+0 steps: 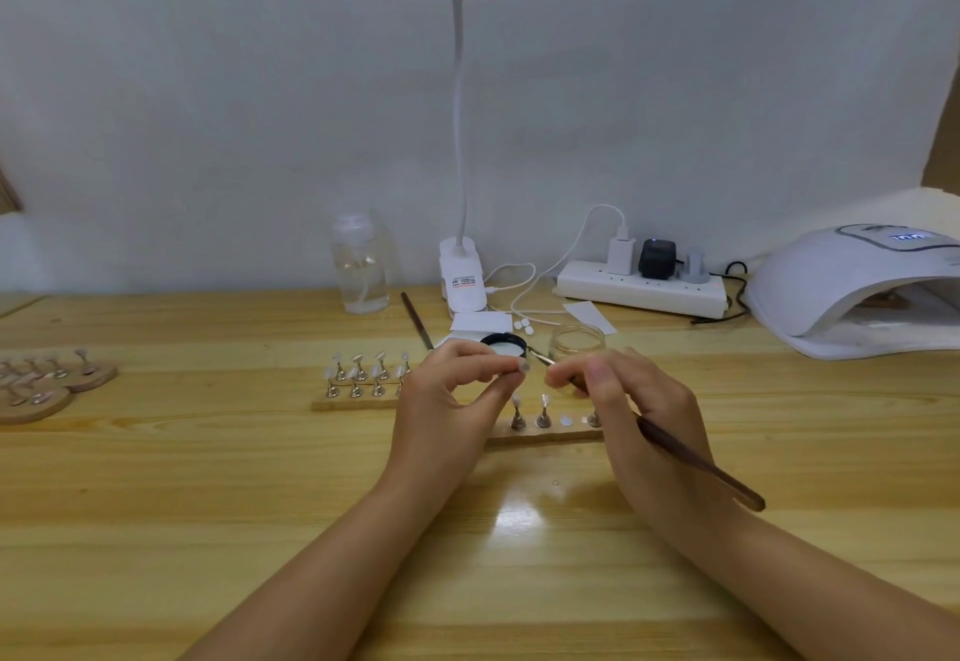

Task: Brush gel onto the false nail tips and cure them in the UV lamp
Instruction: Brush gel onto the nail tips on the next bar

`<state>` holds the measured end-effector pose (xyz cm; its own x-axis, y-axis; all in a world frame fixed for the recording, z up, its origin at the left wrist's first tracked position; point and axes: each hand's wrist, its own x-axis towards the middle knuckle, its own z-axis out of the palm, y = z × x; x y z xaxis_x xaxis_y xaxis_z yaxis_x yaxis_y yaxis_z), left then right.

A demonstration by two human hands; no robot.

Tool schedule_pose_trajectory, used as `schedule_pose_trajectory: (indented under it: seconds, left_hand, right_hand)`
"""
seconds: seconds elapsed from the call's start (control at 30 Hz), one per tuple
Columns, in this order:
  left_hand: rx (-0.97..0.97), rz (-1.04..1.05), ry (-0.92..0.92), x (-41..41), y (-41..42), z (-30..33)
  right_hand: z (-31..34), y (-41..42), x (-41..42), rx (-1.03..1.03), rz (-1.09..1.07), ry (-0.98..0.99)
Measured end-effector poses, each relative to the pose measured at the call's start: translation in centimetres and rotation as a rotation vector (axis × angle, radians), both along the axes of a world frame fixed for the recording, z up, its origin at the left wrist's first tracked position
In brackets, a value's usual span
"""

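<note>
Above the near strip [545, 434]: both hands raised, close together, not touching.
Left hand [457, 390]: pinches nail tip [522, 365] on its stand.
Right hand [631, 400]: grips brush [696, 463], bristles beside tip.
UV lamp [862, 291]: far right.

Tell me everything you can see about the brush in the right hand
The brush is thin, with a dark brown, wood-like handle widening toward its rear end. The right hand pinches it near the front, handle slanting back toward the lower right over the wrist. Its slim metal-looking tip points up-left toward the nail tip the left hand holds, above the table. The bristles are too small to tell.
</note>
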<state>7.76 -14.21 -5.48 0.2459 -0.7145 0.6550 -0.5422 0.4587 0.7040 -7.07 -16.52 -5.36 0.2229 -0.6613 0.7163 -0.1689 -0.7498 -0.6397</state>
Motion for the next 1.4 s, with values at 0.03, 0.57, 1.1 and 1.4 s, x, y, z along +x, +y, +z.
schedule_pose_trajectory:
  seconds: [0.03,0.57,1.1,1.4]
  left_hand:
    - [0.005,-0.003,0.000,0.03,-0.01,-0.04]
    - [0.046,-0.032,0.004,0.05,0.06,-0.04]
    - [0.065,-0.016,-0.012,-0.01,0.11,-0.01]
    - [0.097,0.000,-0.015,-0.12,0.21,0.05]
  right_hand:
    - [-0.13,0.03,0.00,0.019,0.027,-0.002]
    - [0.05,-0.03,0.02,-0.032,0.005,0.008]
    - [0.01,-0.23,-0.02,-0.084,-0.017,0.024]
    - [-0.11,-0.55,-0.16,-0.206,-0.048,0.068]
